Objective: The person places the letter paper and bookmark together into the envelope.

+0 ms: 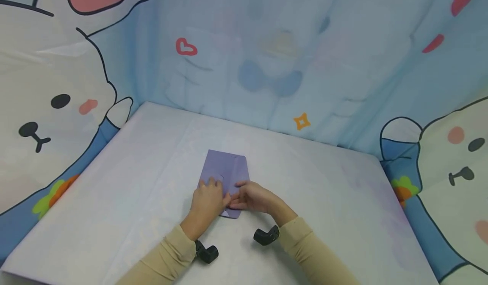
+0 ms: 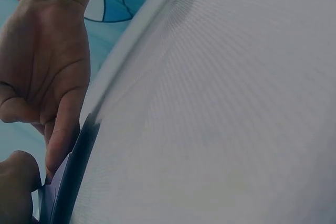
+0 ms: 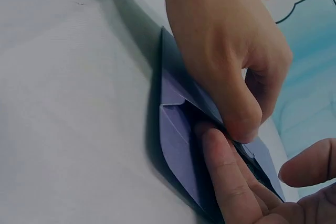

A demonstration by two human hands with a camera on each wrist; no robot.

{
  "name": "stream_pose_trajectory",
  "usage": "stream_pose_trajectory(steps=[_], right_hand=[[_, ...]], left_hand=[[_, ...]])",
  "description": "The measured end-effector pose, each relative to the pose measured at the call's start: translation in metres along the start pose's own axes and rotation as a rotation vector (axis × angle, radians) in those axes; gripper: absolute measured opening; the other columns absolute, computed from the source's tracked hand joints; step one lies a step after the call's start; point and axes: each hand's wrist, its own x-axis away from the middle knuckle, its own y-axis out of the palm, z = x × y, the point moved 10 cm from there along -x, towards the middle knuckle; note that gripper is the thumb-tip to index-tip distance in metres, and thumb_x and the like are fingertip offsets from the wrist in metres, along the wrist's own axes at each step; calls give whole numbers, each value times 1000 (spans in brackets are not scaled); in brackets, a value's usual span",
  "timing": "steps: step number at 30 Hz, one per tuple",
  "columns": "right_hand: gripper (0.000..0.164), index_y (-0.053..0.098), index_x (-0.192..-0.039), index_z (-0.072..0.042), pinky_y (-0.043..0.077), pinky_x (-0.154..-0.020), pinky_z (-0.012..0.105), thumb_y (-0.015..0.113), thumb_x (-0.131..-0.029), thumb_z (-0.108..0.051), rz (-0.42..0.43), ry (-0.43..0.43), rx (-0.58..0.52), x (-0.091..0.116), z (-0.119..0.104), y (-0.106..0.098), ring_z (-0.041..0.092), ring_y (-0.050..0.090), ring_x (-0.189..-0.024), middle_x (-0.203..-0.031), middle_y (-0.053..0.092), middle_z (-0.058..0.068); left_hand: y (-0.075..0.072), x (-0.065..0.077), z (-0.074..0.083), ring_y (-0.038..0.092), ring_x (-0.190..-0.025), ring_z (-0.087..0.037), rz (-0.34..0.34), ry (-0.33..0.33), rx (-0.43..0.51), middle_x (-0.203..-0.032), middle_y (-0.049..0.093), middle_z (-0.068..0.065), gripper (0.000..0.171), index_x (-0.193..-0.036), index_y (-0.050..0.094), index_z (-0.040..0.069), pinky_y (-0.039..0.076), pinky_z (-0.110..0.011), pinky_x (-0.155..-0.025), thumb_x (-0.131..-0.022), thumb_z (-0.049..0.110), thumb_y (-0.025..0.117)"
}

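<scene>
A purple paper envelope (image 1: pixel 223 162) lies on the white tabletop in front of me, its near end parted into an opening. My left hand (image 1: pixel 207 198) rests on the left part of it, fingers bent over the upper layer. In the right wrist view the thumb of the left hand (image 3: pixel 226 56) comes down at the edge of that layer. From the right, my right hand (image 1: pixel 256 197) reaches in. Its extended fingers (image 3: pixel 223 166) go into the opening between the layers, their tips partly hidden, while its thumb stands apart.
The white tabletop (image 1: pixel 324 192) spreads around the envelope. Behind it hangs a blue curtain (image 1: pixel 228 77) with cartoon animals. Black curved devices (image 1: pixel 267 236) sit at both wrists, just past the beige sleeves (image 1: pixel 305 244).
</scene>
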Motion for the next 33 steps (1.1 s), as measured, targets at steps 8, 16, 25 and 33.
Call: stream_pose_trajectory(steps=[8, 16, 25, 33], right_hand=[[60, 13, -139, 2, 47, -89, 38, 29, -81, 3, 78, -19, -37, -12, -8, -20, 29, 62, -94, -114, 53, 31], [74, -2, -143, 2, 47, -90, 37, 27, -75, 8, 166, -87, -103, -28, -31, -49, 28, 62, -95, -118, 50, 33], [78, -8, -142, 2, 42, -96, 37, 24, -72, 11, 203, -157, -201, -41, -48, -61, 37, 50, -114, -127, 40, 37], [70, 4, -141, 1, 43, -94, 42, 25, -76, 14, 155, -146, -148, -42, -50, -41, 40, 46, -118, -127, 42, 36]], left_hand=[[8, 4, 8, 59, -85, -36, -72, 15, -24, -98, 62, -13, 48, -98, 63, 4, 52, -39, -55, -79, 46, 53], [6, 9, 15, 59, -87, -37, -79, 32, -31, -101, 63, -13, 47, -102, 64, 4, 53, -39, -62, -79, 44, 53], [3, 9, 15, 60, -86, -38, -10, 28, -32, -100, 65, -13, 47, -100, 65, 5, 53, -40, -58, -76, 43, 56], [2, 0, 3, 57, -74, -32, 14, 5, -68, -86, 62, -10, 43, -92, 65, 6, 50, -37, -50, -75, 45, 56]])
